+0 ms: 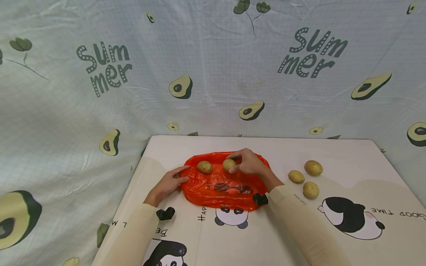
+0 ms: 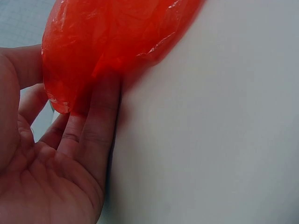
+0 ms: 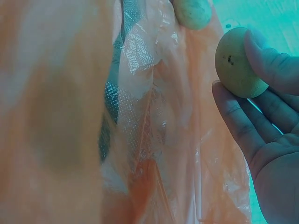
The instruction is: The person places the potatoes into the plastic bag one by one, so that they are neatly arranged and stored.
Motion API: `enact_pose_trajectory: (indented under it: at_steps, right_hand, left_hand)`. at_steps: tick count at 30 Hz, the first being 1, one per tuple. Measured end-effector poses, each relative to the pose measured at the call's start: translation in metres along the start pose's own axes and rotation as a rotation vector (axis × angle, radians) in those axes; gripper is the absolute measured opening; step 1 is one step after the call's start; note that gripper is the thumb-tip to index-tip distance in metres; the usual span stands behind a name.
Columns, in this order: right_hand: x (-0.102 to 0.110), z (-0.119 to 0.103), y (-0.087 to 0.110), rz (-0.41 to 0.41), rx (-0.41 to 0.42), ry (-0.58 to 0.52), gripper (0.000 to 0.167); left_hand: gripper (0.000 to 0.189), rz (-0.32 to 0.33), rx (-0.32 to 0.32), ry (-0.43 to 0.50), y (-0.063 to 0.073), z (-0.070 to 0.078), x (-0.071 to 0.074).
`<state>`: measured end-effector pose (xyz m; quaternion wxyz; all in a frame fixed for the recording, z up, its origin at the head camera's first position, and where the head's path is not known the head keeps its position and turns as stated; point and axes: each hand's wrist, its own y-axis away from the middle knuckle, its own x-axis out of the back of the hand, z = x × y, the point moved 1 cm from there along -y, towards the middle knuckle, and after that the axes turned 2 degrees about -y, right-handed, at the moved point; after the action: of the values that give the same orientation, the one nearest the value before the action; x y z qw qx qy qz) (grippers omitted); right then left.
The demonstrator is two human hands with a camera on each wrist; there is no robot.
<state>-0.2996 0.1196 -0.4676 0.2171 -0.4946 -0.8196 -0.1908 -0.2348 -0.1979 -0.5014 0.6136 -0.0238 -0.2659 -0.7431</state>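
A red plastic bag [image 1: 199, 190] lies spread and crumpled on the table. My left hand [image 1: 169, 184] grips its left edge; in the left wrist view the red film [image 2: 107, 32] covers the fingertips. Over the bag's back part, my right hand [image 1: 249, 162] pinches a yellow-brown potato [image 1: 229, 164] between thumb and fingers. The held potato [image 3: 233, 63] has small dark spots in the right wrist view. A second potato [image 1: 204, 167] sits at the bag's back left; whether it lies inside or on top, I cannot tell.
To the right of the bag lie three potatoes close together: one at the back [image 1: 313, 167], a smaller one [image 1: 296, 176] and one in front [image 1: 311, 190]. The table [image 1: 233, 244] has a printed panda cover. A patterned curtain [image 1: 213, 66] stands behind and at the left.
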Motion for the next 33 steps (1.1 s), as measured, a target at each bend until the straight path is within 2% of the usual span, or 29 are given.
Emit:
enact_pose_trajectory:
  at_steps: [5, 19, 33]
  right_hand:
    - [-0.003, 0.000, 0.000, 0.004, 0.011, -0.003, 0.043]
    - [-0.007, -0.003, -0.004, -0.001, -0.026, -0.034, 0.043]
    - [-0.019, 0.000, -0.010, 0.007, -0.050, -0.085, 0.043]
  left_hand:
    - [0.055, 0.002, 0.008, -0.001, -0.001, 0.001, 0.000]
    - [0.054, 0.003, -0.011, -0.008, -0.003, 0.003, 0.000]
    - [0.054, 0.005, 0.006, 0.005, 0.002, 0.003, 0.000]
